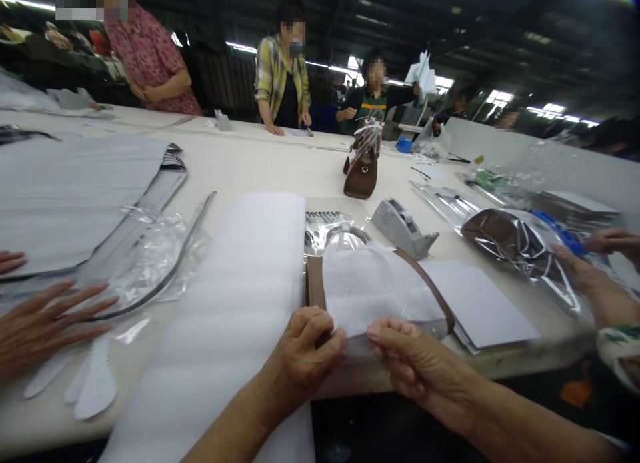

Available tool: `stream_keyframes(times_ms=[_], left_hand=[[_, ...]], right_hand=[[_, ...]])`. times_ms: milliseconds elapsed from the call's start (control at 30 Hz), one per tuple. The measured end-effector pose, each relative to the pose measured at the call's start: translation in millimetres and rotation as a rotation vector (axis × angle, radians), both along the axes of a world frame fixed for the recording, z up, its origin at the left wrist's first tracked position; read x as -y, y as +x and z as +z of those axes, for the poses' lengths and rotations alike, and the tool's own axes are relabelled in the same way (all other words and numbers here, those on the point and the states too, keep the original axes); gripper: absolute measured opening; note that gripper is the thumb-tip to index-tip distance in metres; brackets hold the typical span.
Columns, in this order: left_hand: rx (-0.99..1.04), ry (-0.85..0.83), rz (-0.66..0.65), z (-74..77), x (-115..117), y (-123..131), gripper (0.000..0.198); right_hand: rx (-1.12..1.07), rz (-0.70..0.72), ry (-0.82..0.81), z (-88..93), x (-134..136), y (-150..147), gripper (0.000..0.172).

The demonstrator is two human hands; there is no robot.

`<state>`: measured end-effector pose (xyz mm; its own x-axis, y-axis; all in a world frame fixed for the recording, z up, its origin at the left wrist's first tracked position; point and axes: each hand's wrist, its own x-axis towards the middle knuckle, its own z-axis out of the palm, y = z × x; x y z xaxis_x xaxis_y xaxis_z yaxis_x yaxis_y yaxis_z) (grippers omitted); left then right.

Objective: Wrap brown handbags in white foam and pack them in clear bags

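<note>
A brown handbag lies at the table's front edge, its near side mostly covered by a thin white wrapping sheet. Its curved handle shows at the top, with some white wrap around it. My left hand pinches the sheet's lower left edge between thumb and fingers. At the lower edge further right, my right hand pinches the same sheet. Left of the bag, a long white foam sheet runs over the table's edge, partly under my left forearm.
A tape dispenser stands behind the bag; white paper sheets lie to its right. Another brown bag stands farther back. Co-workers' hands reach in at left and right, the right ones near a plastic-wrapped brown bag.
</note>
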<state>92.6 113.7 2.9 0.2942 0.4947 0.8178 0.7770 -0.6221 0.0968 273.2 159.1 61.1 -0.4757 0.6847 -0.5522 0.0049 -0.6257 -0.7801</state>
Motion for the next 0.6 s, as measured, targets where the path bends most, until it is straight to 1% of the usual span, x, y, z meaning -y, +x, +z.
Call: stream_keyframes(times_ms=[100, 267, 467, 533, 600], left_hand=[[0.001, 0.000, 0.004, 1.2, 0.3, -0.1, 0.023], [-0.008, -0.002, 0.019, 0.0, 0.6, -0.8, 0.023], [-0.023, 0.017, 0.030, -0.1, 1.4, -0.5, 0.025], [-0.023, 0.007, 0.036, 0.5, 1.8, -0.9, 0.024], [-0.027, -0.003, 0.029, 0.8, 2.0, -1.4, 0.024]], right_hand=[[-0.036, -0.030, -0.030, -2.0, 0.8, 1.3, 0.033], [-0.164, -0.029, -0.080, -3.4, 0.7, 1.6, 0.027], [-0.204, -0.087, -0.040, -2.3, 8.5, -1.2, 0.026], [-0.261, -0.096, -0.012, 2.0, 12.9, -0.3, 0.023], [-0.348, -0.065, 0.027, 9.0, 14.6, 1.4, 0.022]])
